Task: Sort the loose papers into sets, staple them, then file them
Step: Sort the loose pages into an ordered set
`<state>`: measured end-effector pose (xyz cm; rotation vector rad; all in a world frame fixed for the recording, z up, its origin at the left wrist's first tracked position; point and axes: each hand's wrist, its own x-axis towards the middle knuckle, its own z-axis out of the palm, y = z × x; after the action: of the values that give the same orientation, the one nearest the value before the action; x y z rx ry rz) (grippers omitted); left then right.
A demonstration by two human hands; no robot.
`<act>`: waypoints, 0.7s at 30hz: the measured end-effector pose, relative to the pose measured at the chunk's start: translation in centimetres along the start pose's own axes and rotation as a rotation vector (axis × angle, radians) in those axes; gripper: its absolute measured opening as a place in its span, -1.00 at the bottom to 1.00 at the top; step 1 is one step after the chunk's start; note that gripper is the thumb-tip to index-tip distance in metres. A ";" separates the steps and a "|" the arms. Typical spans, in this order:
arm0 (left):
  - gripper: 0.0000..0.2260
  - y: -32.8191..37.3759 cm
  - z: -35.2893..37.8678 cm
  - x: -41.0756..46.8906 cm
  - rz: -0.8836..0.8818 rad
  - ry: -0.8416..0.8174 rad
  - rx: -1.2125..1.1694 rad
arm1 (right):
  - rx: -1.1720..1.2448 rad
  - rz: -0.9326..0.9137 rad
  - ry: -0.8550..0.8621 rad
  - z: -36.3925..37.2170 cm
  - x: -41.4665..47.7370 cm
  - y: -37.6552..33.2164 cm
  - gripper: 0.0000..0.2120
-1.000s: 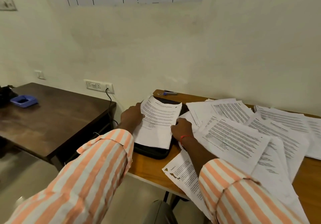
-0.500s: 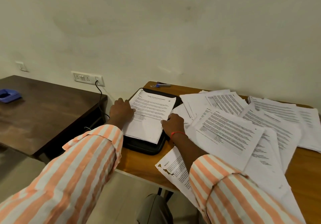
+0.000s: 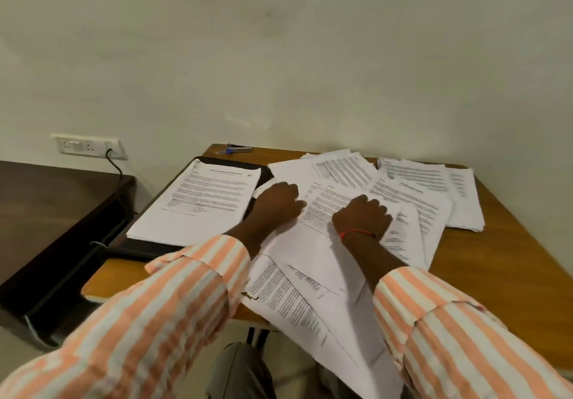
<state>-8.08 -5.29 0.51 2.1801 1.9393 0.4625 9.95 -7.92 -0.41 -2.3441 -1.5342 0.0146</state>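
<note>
A stack of printed papers (image 3: 198, 203) lies on an open black file folder (image 3: 145, 248) at the left of the wooden desk (image 3: 508, 259). To its right, many loose printed sheets (image 3: 412, 194) are spread in overlapping heaps. My left hand (image 3: 276, 202) rests knuckles-up on the loose sheets just right of the folder. Also on the loose sheets, my right hand (image 3: 362, 217) has its fingers curled down onto a page; whether either hand grips a sheet is hidden. A stapler (image 3: 237, 149) lies at the desk's far left corner.
A dark wooden table (image 3: 46, 206) stands to the left, lower than the desk. A wall socket (image 3: 86, 145) with a black cable is behind it. Some sheets (image 3: 313, 315) overhang the desk's near edge. The wall runs right behind the desk.
Both hands have left the stack on the folder and moved right onto the loose sheets. The camera has tilted down and turned right.
</note>
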 end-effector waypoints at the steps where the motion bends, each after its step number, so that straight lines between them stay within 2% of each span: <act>1: -0.56 0.8 0.7 0.3 -0.018 -0.022 -0.002 | -0.019 0.073 -0.026 -0.1 0.4 1.4 -0.50; 4: -0.44 2.4 2.5 0.8 -0.083 -0.068 -0.009 | 0.049 0.216 -0.101 0.3 1.6 4.6 -0.32; 9: -0.30 3.2 3.7 1.7 -0.247 -0.043 -0.142 | 0.273 0.115 -0.109 1.3 4.5 5.7 -0.31; 13: -0.45 3.1 3.9 3.0 -0.264 0.015 -0.152 | 0.492 -0.014 -0.115 2.2 6.8 6.3 -0.48; 17: -0.55 2.3 4.4 4.9 -0.251 0.086 -0.320 | 0.682 -0.057 -0.093 2.3 7.8 7.1 -0.51; 21: -0.80 1.8 5.4 5.5 -0.196 0.132 -0.580 | 0.853 -0.091 -0.039 2.7 8.5 7.8 -0.52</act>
<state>-3.93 0.30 -3.31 1.6133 1.7625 1.0060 19.89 -2.44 -3.70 -1.5966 -1.2857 0.5741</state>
